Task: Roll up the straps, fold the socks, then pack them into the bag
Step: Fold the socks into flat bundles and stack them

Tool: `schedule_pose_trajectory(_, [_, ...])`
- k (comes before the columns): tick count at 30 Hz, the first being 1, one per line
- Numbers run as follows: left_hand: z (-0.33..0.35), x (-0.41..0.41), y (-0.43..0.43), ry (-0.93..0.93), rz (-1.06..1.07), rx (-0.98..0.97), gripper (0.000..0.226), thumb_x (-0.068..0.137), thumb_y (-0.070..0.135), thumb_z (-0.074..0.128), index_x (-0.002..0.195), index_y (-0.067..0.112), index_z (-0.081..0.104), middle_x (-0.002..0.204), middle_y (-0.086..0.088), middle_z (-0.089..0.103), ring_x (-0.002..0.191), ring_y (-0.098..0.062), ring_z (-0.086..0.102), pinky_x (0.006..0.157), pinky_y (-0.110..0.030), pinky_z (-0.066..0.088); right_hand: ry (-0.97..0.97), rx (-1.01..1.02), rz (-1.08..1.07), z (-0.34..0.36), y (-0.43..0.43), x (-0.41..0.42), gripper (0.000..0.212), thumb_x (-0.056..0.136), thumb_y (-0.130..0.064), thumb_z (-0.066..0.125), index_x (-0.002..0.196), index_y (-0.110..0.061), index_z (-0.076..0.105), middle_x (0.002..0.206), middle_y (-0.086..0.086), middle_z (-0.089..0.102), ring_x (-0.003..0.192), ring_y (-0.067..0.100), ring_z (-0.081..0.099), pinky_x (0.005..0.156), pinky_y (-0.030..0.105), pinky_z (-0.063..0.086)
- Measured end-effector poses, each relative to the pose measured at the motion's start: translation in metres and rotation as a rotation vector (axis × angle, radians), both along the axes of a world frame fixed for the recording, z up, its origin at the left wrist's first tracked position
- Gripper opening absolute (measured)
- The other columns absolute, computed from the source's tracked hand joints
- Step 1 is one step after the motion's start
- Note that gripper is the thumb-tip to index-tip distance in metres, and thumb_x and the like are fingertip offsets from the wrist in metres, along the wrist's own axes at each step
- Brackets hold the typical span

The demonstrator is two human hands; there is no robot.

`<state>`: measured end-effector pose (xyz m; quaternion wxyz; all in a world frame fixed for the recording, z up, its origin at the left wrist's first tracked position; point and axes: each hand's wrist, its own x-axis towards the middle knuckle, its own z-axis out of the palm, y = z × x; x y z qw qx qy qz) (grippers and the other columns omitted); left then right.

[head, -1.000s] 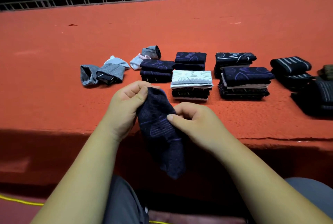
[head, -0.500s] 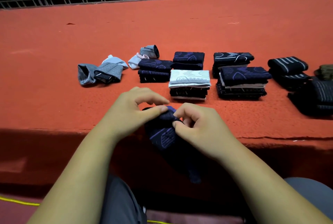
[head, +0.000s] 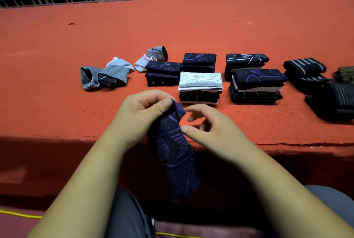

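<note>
Step in hand: sock folding. A navy sock (head: 174,153) is pinched at its upper end by the left hand (head: 138,119), thumb against curled fingers. The rest hangs below the near edge of the red carpeted platform (head: 57,103), unfolded.

The right hand (head: 212,134) is held just beside the sock with fingers loosely curled and nothing gripped. Its thumb tip is at the sock's edge; contact cannot be told.

Next move, as judged: the hanging end is to be taken by the right hand and brought up to the pinched end.

Folded stacks, among them the white-topped stack (head: 200,82), are set just beyond the hands. Loose grey socks (head: 103,76) lie toward the left.

Open carpet is seen along the near edge at left and across the far half. No bag is in view.
</note>
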<state>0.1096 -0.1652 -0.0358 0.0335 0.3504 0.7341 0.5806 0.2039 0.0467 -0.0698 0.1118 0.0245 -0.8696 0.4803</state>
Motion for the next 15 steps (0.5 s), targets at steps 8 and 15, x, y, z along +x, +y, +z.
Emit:
schedule_pose_trajectory(8, [0.006,0.007,0.006,-0.023,-0.036,0.066,0.023,0.105,0.015,0.06,0.1,0.002,0.077,0.101,-0.009,0.081,0.094,-0.017,0.073,0.086,-0.028,0.055,0.3,-0.012,-0.022,0.009,-0.01,0.0,0.018,0.09,-0.016,0.08,0.103,-0.026,0.074,0.097,-0.012,0.073,0.085,0.014,0.068,0.073,0.023,0.048])
schedule_pose_trajectory(15, [0.0,-0.001,-0.001,-0.02,0.003,0.039,0.02,0.107,0.022,0.059,0.093,0.011,0.071,0.089,0.004,0.068,0.084,-0.009,0.059,0.077,-0.026,0.048,0.144,-0.279,0.031,0.018,-0.002,0.004,0.014,0.092,-0.006,0.066,0.086,-0.018,0.071,0.067,-0.011,0.061,0.056,0.014,0.055,0.054,0.029,0.045])
